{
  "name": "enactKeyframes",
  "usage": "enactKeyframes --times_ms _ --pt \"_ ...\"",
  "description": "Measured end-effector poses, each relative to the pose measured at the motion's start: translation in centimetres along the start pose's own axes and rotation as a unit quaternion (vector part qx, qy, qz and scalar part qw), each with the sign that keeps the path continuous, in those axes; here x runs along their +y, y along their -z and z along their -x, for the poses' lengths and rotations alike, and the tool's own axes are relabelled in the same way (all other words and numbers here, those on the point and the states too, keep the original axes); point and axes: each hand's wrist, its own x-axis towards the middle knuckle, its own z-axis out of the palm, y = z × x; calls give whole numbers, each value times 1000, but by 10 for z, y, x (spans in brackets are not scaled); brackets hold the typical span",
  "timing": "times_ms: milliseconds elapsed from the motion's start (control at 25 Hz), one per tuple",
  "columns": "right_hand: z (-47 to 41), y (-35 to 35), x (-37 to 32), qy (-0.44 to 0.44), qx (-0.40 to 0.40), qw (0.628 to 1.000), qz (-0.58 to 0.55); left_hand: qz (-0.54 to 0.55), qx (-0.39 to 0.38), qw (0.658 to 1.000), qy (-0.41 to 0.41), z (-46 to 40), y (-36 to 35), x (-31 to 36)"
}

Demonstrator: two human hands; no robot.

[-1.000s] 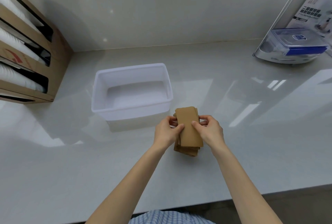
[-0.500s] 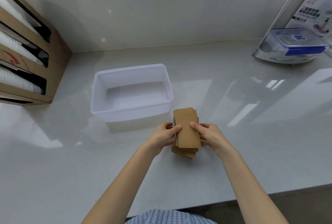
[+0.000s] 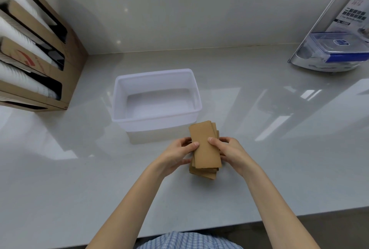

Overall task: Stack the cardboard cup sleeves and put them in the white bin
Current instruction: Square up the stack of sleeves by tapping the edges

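The grey table [image 3: 259, 148] carries everything, and its near half is bare apart from the work in hand. At about ten o'clock from the hands a cardboard rack [image 3: 40, 63] of white cups stands against the wall; at two o'clock, well apart, a blue-lidded container [image 3: 337, 53] sits on a metal base. The white bin [image 3: 137, 126] lies just beyond the hands at eleven o'clock, open and with nothing visible inside, close enough that the load needs only a short lift over its near rim. The stack of cardboard sleeves [image 3: 206, 148] rests between both hands, its edges fanned unevenly. The left hand [image 3: 175, 154] and right hand [image 3: 233, 153] press in from either side, fingers closed on the stack, probably squaring it before lifting.
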Motion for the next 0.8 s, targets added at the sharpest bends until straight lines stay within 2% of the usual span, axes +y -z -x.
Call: enactKeyframes --times_ms 240,480,640,800 --pt "12 -19 -1 1 -52 998 -44 14 -41 999 -20 18 14 -6" --pt "17 -48 -6 28 -72 996 -54 17 4 999 -42 36 31 -9" --pt "20 -74 -8 38 -85 994 -63 20 1 999 -27 51 49 -9" --pt "21 -94 -9 50 -97 993 -53 5 39 999 -23 64 66 -8"
